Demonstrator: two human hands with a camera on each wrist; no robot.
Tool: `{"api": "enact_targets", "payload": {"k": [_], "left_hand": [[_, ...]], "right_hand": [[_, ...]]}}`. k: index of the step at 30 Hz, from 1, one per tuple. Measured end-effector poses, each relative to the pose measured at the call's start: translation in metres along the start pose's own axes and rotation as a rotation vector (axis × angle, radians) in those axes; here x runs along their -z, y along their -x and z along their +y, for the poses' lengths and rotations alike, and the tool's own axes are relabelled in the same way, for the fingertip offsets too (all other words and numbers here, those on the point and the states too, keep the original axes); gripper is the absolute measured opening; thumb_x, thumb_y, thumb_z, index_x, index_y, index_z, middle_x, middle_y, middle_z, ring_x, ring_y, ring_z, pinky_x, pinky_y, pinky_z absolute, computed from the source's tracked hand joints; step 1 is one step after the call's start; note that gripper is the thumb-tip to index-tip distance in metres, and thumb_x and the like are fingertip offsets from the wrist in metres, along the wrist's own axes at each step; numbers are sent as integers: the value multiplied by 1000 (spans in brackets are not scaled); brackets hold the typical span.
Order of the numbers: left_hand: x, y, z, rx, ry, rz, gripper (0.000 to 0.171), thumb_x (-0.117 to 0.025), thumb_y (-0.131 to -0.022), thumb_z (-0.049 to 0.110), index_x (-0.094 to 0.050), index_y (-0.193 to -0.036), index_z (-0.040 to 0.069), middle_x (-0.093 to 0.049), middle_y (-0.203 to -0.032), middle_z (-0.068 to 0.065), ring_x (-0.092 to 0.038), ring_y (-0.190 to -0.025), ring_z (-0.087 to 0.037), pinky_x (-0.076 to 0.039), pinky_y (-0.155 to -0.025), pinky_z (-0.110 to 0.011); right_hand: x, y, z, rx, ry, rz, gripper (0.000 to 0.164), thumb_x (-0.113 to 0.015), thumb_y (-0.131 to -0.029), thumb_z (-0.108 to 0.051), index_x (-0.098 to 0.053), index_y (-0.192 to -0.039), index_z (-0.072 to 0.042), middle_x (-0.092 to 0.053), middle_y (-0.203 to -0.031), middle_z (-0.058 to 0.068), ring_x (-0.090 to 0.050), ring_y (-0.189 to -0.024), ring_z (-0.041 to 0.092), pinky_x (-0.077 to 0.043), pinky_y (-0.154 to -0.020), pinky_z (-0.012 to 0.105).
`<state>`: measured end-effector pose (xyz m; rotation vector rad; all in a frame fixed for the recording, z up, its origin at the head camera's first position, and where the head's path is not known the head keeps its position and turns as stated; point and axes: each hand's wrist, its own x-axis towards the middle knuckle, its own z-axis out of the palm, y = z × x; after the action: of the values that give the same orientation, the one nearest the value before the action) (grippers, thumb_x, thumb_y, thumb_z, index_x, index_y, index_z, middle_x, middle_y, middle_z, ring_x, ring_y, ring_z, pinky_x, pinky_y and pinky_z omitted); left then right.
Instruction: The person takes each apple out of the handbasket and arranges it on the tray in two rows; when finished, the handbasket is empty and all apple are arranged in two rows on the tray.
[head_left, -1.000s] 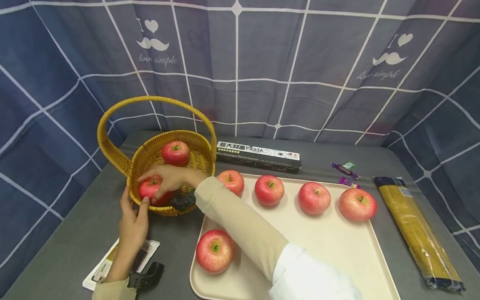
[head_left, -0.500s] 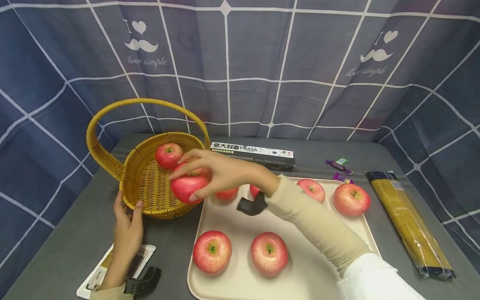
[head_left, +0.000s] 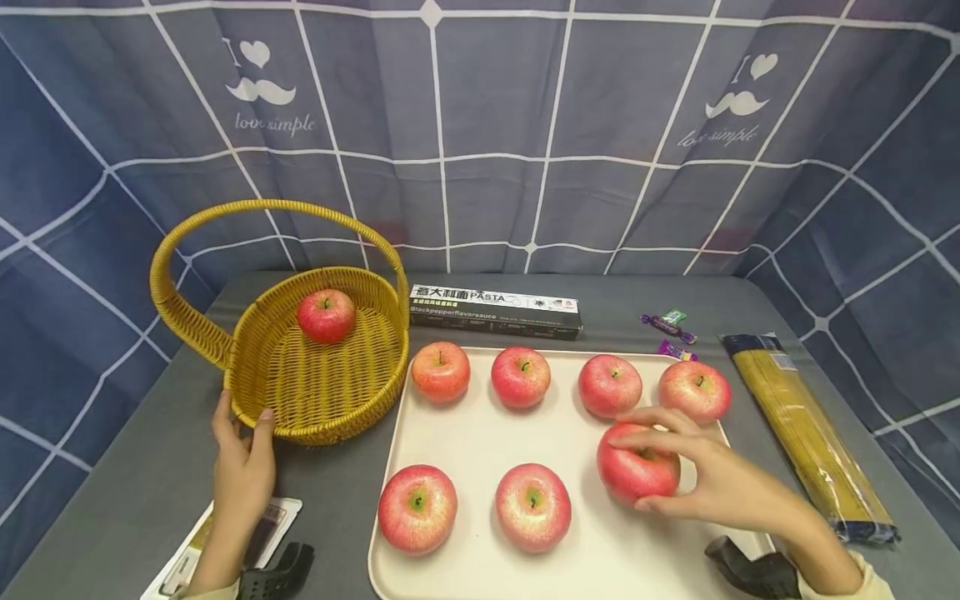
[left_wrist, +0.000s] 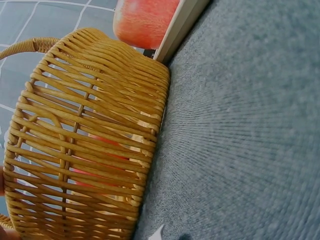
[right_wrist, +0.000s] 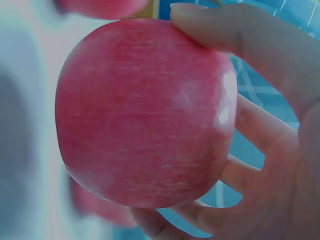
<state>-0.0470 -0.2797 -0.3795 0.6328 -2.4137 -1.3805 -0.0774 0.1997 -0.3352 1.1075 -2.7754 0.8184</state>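
My right hand (head_left: 690, 462) holds a red apple (head_left: 636, 467) over the right part of the cream tray (head_left: 600, 550), thumb on one side and fingers on the other. The right wrist view shows the same apple (right_wrist: 145, 115) large, fingers curled round it. My left hand (head_left: 243, 467) holds the near left rim of the yellow wicker basket (head_left: 322, 429), thumb and fingers at the edge. A single red apple (head_left: 326, 316) sits inside the basket toward its back. On the tray rest several apples: a back row, plus a near-left apple (head_left: 417, 509) and a near-middle apple (head_left: 533, 507).
A black pasta box (head_left: 495, 312) lies behind the tray. Small wrapped candies (head_left: 669, 327) lie at the back right. A long bag of spaghetti (head_left: 810, 433) is right of the tray. A flat white-edged packet (head_left: 273, 521) lies under my left forearm. The basket handle (head_left: 277, 204) stands up.
My right hand has lifted an apple out of the basket and carried it right, over the tray. My left hand has stayed at the basket rim. The head view has shifted slightly right.
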Motion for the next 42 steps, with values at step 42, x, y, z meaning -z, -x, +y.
{"api": "enact_targets", "payload": {"k": [42], "left_hand": [[-2,0,-2,-8,-15,8,63,-31,-97,32,8,-146,23,-13,-147,-28,-30,-126,-52,-26,-97,-64]], "right_hand": [[-5,-197,-60,247,-159,-121,44,-60,-87,-29,-51,-127,-14,-54,-125,0,-51,-115,10,-41,-98,30]]}}
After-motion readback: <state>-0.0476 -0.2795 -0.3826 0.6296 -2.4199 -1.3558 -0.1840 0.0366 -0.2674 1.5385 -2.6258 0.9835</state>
